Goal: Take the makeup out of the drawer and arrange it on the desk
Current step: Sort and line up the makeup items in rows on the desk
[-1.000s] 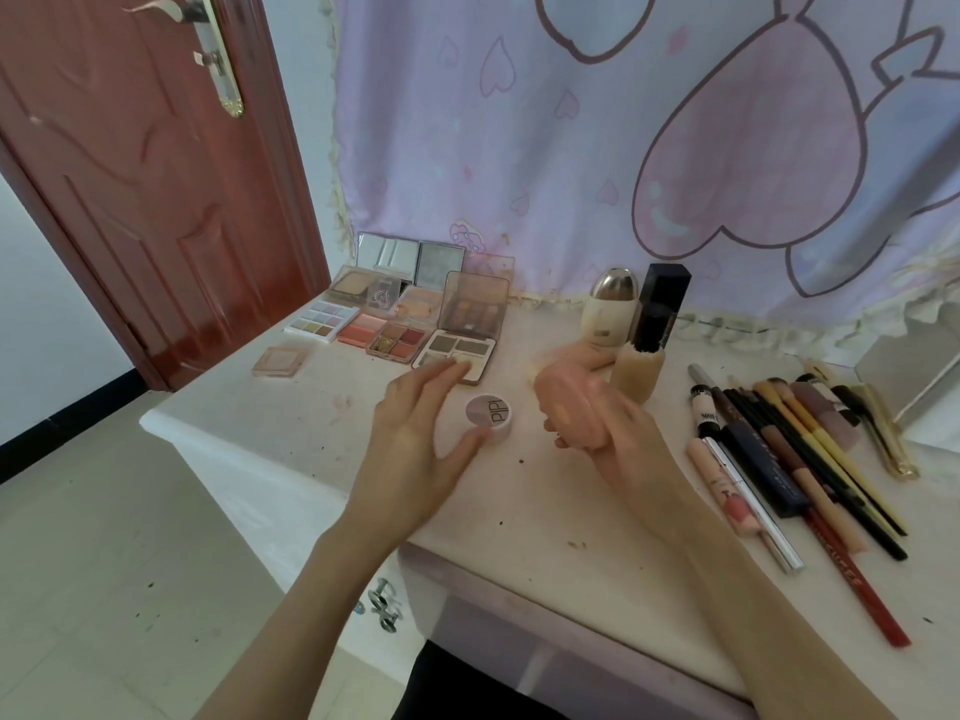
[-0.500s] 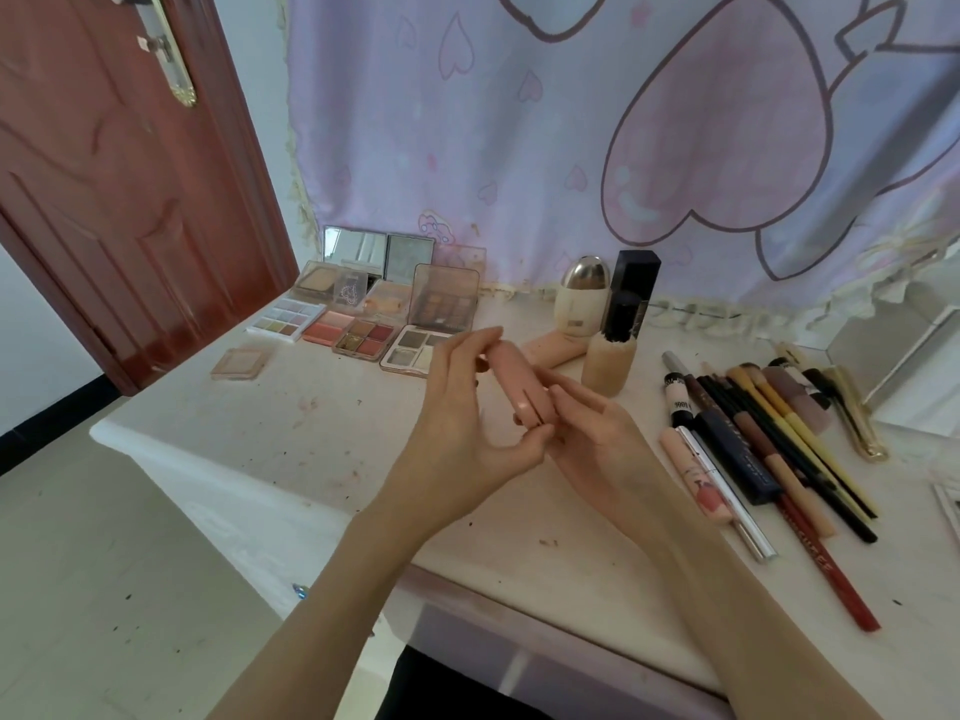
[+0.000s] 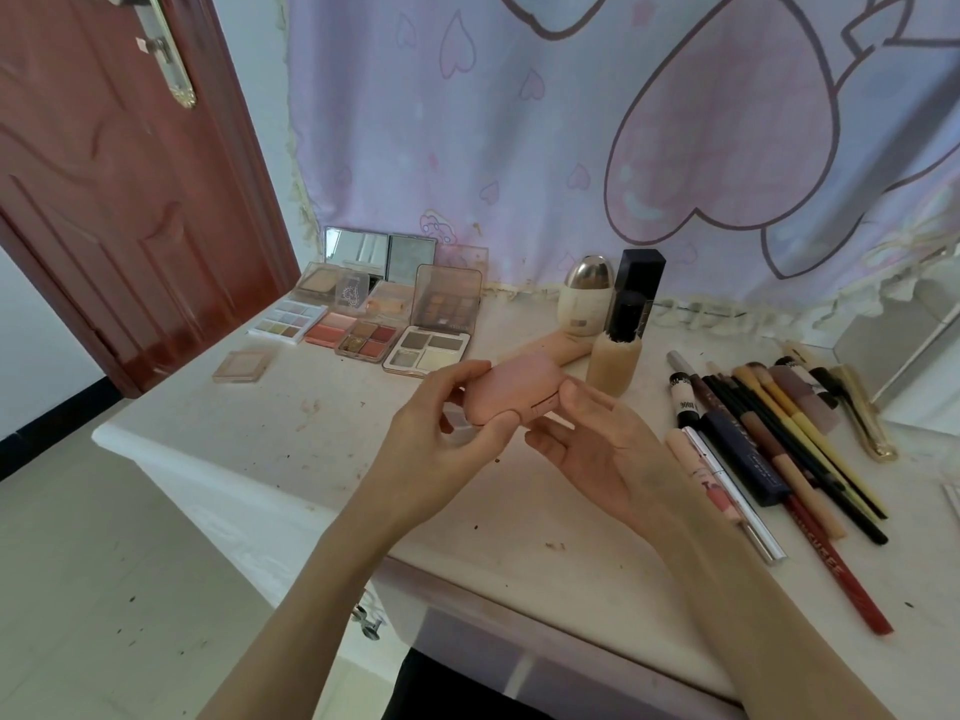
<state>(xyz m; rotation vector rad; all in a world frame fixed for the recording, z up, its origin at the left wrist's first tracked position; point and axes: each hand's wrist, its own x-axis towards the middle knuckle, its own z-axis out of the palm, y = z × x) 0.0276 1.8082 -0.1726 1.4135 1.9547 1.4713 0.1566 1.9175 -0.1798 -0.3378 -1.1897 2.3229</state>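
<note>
Left of the compact [image 3: 519,389], at the back of the desk [image 3: 218,449], lie the opened palettes [image 3: 374,330], with one small pan [image 3: 241,366] nearer the edge. The left hand [image 3: 441,444] pinches the compact's left end, thumb under its near rim and fingers curled over the top. The compact is closed, pink and held above the desk's middle, clasp toward the person. The right hand [image 3: 597,444] steadies its right end with the thumb on the near edge; whether the fingers behind wrap it I cannot tell. Right of the compact stand the bottles [image 3: 615,356], then the row of pencils [image 3: 769,449]. To open it cleanly, brace the base and lift at the clasp, keeping it level, then set it down in the bare patch in front of the palettes.
</note>
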